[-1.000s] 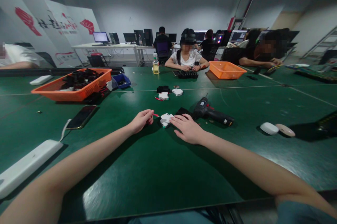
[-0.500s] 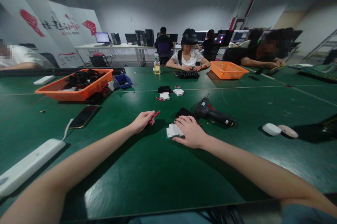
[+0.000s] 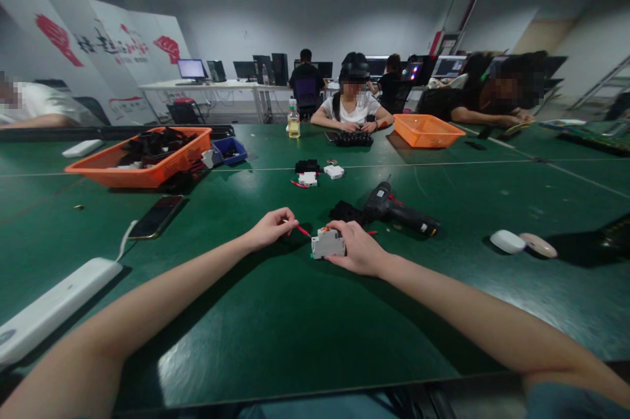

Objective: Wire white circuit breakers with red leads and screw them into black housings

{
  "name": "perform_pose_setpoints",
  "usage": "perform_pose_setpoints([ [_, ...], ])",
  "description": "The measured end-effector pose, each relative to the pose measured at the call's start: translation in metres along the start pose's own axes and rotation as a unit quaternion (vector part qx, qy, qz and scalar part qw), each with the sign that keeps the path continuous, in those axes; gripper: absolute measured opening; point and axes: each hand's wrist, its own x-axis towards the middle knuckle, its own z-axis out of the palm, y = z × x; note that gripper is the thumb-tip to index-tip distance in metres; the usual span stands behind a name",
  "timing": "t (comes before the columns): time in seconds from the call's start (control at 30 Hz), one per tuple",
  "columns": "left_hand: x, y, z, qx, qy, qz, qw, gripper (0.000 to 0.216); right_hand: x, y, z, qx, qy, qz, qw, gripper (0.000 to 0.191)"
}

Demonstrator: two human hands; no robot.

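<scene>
My right hand (image 3: 358,248) grips a small white boxy electrical part (image 3: 327,243) that stands upright on the green table (image 3: 275,314). My left hand (image 3: 272,228) pinches a thin red wire (image 3: 302,230) whose tip points at the top of that part. Just behind my right hand lie a black piece (image 3: 346,211) and a black cordless screwdriver (image 3: 399,210).
Further back lie more white and black parts (image 3: 311,173). An orange basket of black pieces (image 3: 147,155), a blue bin (image 3: 229,150) and a phone (image 3: 156,217) sit to the left; a white power strip (image 3: 46,308) lies near left. Other people sit across, by another orange basket (image 3: 426,131).
My right hand drew the white part nearer and stood it upright. My left hand swung the red wire round, so its tip now points at the part.
</scene>
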Motion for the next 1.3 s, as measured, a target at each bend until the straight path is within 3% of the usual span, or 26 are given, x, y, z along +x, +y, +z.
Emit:
perform_pose_setpoints([
  [0.1,-0.001,0.003,0.002,-0.022,0.001,0.002,1.000,0.032,0.001,0.001,0.000,-0.008,-0.017,-0.019,1.000,0.072],
  [0.3,-0.003,0.003,0.004,-0.030,-0.012,0.012,0.999,0.031,0.001,0.001,0.001,0.011,-0.030,-0.013,0.999,0.057],
  [0.6,-0.002,0.002,0.004,-0.017,-0.016,0.015,1.000,0.030,-0.001,0.004,0.004,0.015,-0.029,-0.009,0.999,0.057],
  [0.9,-0.006,0.002,0.004,0.065,-0.053,0.023,0.996,0.024,-0.001,0.005,0.003,0.049,-0.031,-0.006,0.998,0.055],
  [1.03,-0.011,0.006,0.005,0.151,-0.072,0.085,0.982,0.018,-0.002,0.008,0.003,0.094,-0.031,0.019,0.995,0.043],
  [1.17,-0.017,0.011,0.006,0.202,-0.054,0.129,0.969,0.014,-0.002,0.010,0.003,0.173,0.027,0.045,0.983,0.036],
  [1.3,-0.020,0.014,0.010,0.170,0.044,0.133,0.975,0.017,-0.001,0.011,0.004,0.237,0.113,0.085,0.961,0.034],
])
